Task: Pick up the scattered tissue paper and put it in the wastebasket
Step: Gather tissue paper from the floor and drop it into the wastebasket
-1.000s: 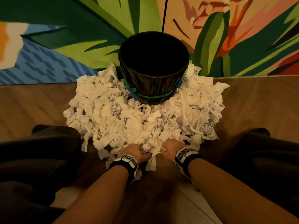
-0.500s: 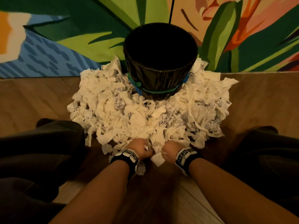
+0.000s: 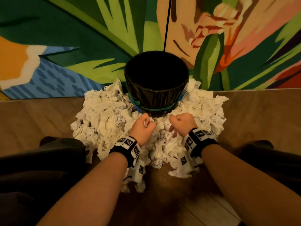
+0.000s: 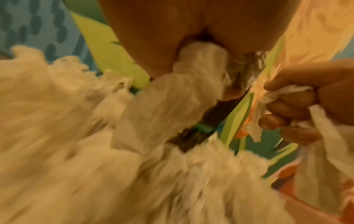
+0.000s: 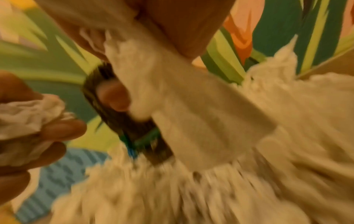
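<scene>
A black ribbed wastebasket with a green band stands on the floor against the painted wall. A thick heap of white crumpled tissue paper rings its base. My left hand is a fist gripping a bunch of tissue just in front of the basket. My right hand is also fisted, gripping its own bunch of tissue. Both fists hover above the heap, a little below the basket's rim. In each wrist view the other hand's fingers curl round tissue too.
The wooden floor lies bare left and right of the heap. My dark-trousered knees flank the pile. The colourful leaf-painted wall rises directly behind the basket.
Both fists have lifted off the near edge of the heap and moved forward toward the basket, each carrying tissue. The head view has drawn closer.
</scene>
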{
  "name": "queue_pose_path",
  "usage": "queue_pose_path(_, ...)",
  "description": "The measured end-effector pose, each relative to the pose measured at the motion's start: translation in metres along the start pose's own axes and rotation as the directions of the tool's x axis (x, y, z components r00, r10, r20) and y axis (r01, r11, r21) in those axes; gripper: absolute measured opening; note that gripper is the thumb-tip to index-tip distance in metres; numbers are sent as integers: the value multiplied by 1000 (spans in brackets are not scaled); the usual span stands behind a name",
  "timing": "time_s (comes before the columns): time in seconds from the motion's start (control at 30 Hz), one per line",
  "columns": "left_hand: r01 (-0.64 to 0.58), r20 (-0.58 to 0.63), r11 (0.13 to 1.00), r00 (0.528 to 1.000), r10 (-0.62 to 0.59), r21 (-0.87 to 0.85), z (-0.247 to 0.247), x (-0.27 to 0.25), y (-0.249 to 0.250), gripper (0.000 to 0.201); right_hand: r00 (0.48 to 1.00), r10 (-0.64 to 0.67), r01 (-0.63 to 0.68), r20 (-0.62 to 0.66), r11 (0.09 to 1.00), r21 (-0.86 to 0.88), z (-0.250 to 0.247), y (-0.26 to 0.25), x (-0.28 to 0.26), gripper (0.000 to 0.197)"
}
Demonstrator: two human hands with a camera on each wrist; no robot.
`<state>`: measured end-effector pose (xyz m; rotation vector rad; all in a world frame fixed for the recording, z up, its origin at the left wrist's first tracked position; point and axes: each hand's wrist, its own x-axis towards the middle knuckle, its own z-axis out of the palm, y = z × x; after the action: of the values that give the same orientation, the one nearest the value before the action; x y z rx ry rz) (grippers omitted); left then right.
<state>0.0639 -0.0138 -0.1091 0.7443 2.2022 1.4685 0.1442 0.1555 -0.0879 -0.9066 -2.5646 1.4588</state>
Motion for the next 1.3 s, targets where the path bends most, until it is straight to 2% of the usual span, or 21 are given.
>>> queue_pose_path(0.07, -200, -76, 975, 978, 194, -96, -9, 15, 39, 17, 987, -137, 140, -86, 990, 26, -29, -31, 8, 51)
queue_pose_path(0.13, -373, -194, 925, 914, 355, -66, -20, 37, 79, 12, 937, -296, 300, -185, 954, -9, -59, -69, 19, 50)
queue_pose_path(0.2, -436, -262, 899, 864, 429, 35, -32, 67, 114, 15, 877, -426, 418, -221, 905, -81, -85, -110, 33, 54)
queue_pose_path(0.23, -418, -283, 905, 861, 423, 83, -39, 83, 128, 25, 860, -461, 444, -218, 887, -124, -94, -129, 42, 53)
queue_pose_path(0.3, -337, -296, 930, 883, 365, 144, -54, 112, 144, 35, 851, -494, 451, -176, 861, -236, -102, -158, 55, 53)
queue_pose_path(0.37, -258, -283, 958, 916, 285, 128, -66, 134, 146, 30, 863, -489, 439, -128, 850, -291, -101, -171, 71, 54)
queue_pose_path(0.43, -200, -292, 977, 933, 213, 72, -73, 149, 140, 21, 888, -441, 405, -130, 885, -232, -91, -169, 85, 53)
queue_pose_path(0.5, -179, -328, 984, 931, 161, -26, -71, 154, 132, 15, 915, -373, 348, -155, 923, -165, -76, -157, 98, 53)
queue_pose_path(0.57, -163, -346, 986, 927, 144, -27, -62, 157, 124, 14, 936, -312, 286, -162, 944, -165, -61, -146, 108, 50)
queue_pose_path(0.67, -80, -219, 987, 970, 110, 142, -55, 159, 110, 33, 950, -285, 261, -130, 950, -172, -45, -136, 116, 45)
queue_pose_path(0.73, -25, -69, 940, 996, 51, 340, -54, 159, 102, 42, 962, -264, 241, -71, 941, -237, -43, -128, 118, 39)
queue_pose_path(0.8, -47, -6, 883, 998, 56, 468, -57, 157, 94, 46, 972, -236, 219, -21, 928, -302, -46, -116, 114, 40)
queue_pose_path(0.87, -76, -79, 888, 989, 125, 454, -63, 148, 93, 43, 962, -271, 248, -11, 896, -369, -53, -106, 108, 41)
queue_pose_path(0.93, -121, -185, 911, 960, 208, 395, -68, 136, 92, 37, 935, -352, 309, -40, 865, -394, -61, -99, 101, 38)
queue_pose_path(1.0, -228, -248, 915, 915, 318, 332, -69, 117, 92, 30, 890, -440, 376, -118, 857, -353, -69, -93, 92, 32)
queue_pose_path(1.07, -342, -255, 908, 881, 399, 241, -66, 91, 92, 25, 856, -481, 419, -190, 861, -290, -80, -87, 81, 28)
queue_pose_path(1.1, -378, -225, 902, 879, 420, 208, -64, 78, 91, 24, 854, -482, 426, -195, 864, -268, -84, -83, 74, 31)
queue_pose_path(1.17, -390, -90, 901, 907, 411, 191, -54, 53, 80, 21, 866, -475, 427, -158, 865, -264, -86, -70, 56, 39)
queue_pose_path(1.23, -343, 75, 906, 939, 335, 248, -39, 34, 61, 19, 885, -457, 411, -86, 855, -317, -76, -54, 41, 42)
queue_pose_path(1.3, -273, 236, 877, 953, 191, 396, -23, 24, 37, 20, 919, -391, 377, 45, 841, -388, -58, -41, 31, 42)
